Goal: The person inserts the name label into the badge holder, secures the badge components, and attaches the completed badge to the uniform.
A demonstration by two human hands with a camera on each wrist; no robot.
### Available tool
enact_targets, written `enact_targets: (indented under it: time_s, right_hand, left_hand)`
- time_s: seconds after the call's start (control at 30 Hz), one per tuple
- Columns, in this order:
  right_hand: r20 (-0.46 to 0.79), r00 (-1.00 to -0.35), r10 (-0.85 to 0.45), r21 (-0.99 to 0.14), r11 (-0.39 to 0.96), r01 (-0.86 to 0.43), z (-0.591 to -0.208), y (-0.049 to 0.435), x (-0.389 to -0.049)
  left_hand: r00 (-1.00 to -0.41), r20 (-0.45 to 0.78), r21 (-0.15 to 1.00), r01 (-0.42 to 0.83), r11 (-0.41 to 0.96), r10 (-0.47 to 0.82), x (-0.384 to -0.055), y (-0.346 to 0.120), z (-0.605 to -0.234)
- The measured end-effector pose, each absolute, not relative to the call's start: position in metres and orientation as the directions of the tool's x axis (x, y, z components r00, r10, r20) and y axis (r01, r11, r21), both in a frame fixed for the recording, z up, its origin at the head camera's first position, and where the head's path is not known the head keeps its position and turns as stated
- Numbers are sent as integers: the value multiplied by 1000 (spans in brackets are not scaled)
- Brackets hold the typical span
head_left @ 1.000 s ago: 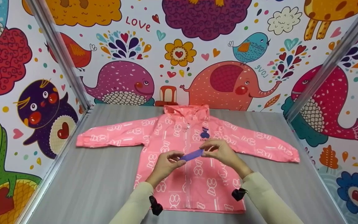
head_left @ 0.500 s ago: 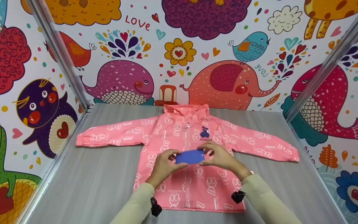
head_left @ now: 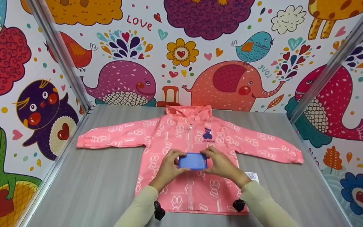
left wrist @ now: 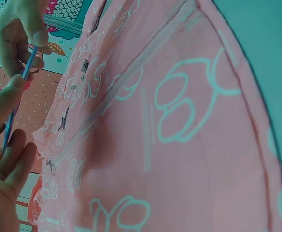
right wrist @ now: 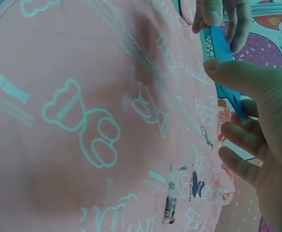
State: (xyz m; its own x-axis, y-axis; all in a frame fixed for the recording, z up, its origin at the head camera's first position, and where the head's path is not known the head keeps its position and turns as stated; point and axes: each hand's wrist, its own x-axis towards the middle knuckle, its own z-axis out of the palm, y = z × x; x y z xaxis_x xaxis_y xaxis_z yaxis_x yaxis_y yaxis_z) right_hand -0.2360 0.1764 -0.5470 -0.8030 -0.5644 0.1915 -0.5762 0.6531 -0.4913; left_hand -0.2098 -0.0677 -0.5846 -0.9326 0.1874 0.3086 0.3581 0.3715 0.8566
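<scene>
A small blue flat rectangle (head_left: 193, 161), card-like with rounded corners, is held level between both hands above a pink jacket (head_left: 197, 189). My left hand (head_left: 170, 167) pinches its left end and my right hand (head_left: 217, 164) pinches its right end, each with thumb and fingers. From the side, in the right wrist view, the blue rectangle (right wrist: 223, 53) looks thin. Beneath, the jacket lies spread flat, front up, sleeves out to both sides, with white bear prints and a dark bear logo (head_left: 207, 134) on the chest. Fingers partly cover the rectangle's ends.
A grey table (head_left: 83, 183) carries the jacket. Patterned walls (head_left: 181, 28) and metal posts (head_left: 323, 66) enclose it at the back and sides. A white printed tag (head_left: 251, 176) shows beside the right forearm. A small shiny metallic item (right wrist: 170, 210) lies on the jacket, its kind unclear.
The blue rectangle has turned from a narrow slanted strip to show its broad face to the head camera. Both hands shifted slightly with it, and the white tag has come into sight. The jacket stays put.
</scene>
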Motion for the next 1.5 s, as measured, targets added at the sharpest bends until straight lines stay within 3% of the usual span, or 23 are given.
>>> enact_targets:
  time_s: [0.57, 1.0, 1.23, 1.5]
  right_hand:
    - [231, -814, -533, -347, 736, -581, -556, 175, -230]
    - [283, -766, -578, -172, 755, -633, -561, 172, -228]
    - [290, -778, -558, -182, 766, -617, -560, 170, -226]
    - [310, -765, -564, -180, 756, -630, -559, 168, -226]
  left_hand:
    - [-957, 225, 917, 271, 293, 181, -209, -71, -587]
    - [-977, 164, 966, 187, 176, 138, -212, -71, -588]
    - [-978, 158, 962, 183, 203, 132, -206, -69, -576]
    - [-974, 176, 971, 196, 140, 145, -195, -70, -555]
